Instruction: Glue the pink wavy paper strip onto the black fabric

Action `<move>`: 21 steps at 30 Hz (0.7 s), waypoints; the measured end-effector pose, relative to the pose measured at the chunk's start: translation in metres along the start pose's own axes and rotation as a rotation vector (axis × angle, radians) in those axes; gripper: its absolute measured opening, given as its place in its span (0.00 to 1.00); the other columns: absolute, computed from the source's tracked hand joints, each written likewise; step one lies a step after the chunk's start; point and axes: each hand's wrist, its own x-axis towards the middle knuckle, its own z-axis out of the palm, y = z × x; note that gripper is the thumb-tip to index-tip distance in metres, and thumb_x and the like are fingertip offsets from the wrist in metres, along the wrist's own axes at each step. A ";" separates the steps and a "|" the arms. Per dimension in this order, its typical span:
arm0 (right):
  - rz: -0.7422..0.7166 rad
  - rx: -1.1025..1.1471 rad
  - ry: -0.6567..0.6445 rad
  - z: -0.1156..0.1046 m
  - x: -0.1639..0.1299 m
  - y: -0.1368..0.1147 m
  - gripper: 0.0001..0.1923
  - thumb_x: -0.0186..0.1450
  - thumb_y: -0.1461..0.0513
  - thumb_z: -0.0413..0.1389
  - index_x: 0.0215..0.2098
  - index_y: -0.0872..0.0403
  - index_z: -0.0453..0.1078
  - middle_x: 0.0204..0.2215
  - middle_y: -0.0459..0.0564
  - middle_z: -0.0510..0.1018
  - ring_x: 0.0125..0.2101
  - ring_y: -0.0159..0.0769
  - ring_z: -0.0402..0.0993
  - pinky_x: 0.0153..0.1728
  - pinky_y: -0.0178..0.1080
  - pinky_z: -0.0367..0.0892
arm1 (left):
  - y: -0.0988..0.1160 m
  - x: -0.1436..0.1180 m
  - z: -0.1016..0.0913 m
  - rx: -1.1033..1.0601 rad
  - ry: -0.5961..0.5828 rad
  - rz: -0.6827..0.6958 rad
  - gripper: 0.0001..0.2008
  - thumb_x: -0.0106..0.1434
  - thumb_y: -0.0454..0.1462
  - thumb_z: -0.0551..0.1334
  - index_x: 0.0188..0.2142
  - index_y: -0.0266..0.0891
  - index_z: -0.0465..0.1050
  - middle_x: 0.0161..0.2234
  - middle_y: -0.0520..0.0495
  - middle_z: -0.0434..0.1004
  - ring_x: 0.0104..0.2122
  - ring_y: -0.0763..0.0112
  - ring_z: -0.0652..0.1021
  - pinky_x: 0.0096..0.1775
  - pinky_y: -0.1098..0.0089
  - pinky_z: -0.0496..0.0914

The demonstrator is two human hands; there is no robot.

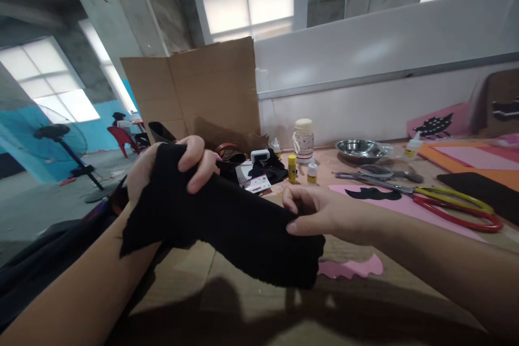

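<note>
A piece of black fabric [243,221] with ragged edges stretches between my two hands above the table. My left hand [190,165] grips its upper left end, fingers folded over the top edge, and a flap hangs over the wrist. At the other end, my right hand [312,211] pinches the upper edge between thumb and fingers. Partly behind the fabric's lower right corner, a wavy pink strip [352,267] lies on the table. Beyond my right hand, a black cut-out shape [373,193] rests on a pink sheet [430,215].
Large scissors [458,205] with red and yellow handles lie at right. Behind are a glue stick [292,168], a small glue bottle [312,172], a white-lidded bottle [304,140] and a metal bowl [359,150]. A cardboard panel [214,92] stands at the back; a fan [68,143] stands left.
</note>
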 end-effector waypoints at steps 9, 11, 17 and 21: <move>-0.156 -0.034 0.214 -0.017 0.020 0.011 0.05 0.54 0.65 0.60 0.26 0.53 0.67 0.28 0.43 0.70 0.30 0.31 0.65 0.31 0.35 0.59 | 0.002 0.004 -0.006 -0.051 -0.201 -0.158 0.28 0.72 0.51 0.48 0.21 0.42 0.69 0.14 0.53 0.59 0.18 0.71 0.64 0.24 0.69 0.64; -0.179 -0.080 0.251 -0.023 0.024 0.011 0.06 0.54 0.68 0.57 0.30 0.52 0.74 0.32 0.44 0.77 0.33 0.33 0.70 0.35 0.36 0.63 | -0.001 0.002 -0.002 0.031 -0.268 -0.196 0.20 0.71 0.49 0.58 0.30 0.41 0.79 0.21 0.53 0.72 0.21 0.72 0.69 0.25 0.72 0.64; -0.203 -0.129 0.187 -0.035 0.034 0.012 0.26 0.54 0.74 0.51 0.44 0.50 0.81 0.41 0.44 0.86 0.45 0.37 0.80 0.47 0.40 0.70 | -0.014 0.002 0.024 0.461 -0.402 -0.291 0.24 0.70 0.48 0.60 0.63 0.46 0.72 0.23 0.54 0.78 0.21 0.67 0.76 0.24 0.72 0.64; -0.254 -0.136 0.164 -0.037 0.042 0.012 0.28 0.53 0.75 0.49 0.46 0.52 0.78 0.43 0.47 0.86 0.50 0.39 0.81 0.53 0.44 0.71 | -0.029 0.003 0.044 0.399 -0.350 -0.245 0.27 0.68 0.51 0.63 0.63 0.45 0.72 0.43 0.44 0.84 0.38 0.57 0.82 0.39 0.65 0.73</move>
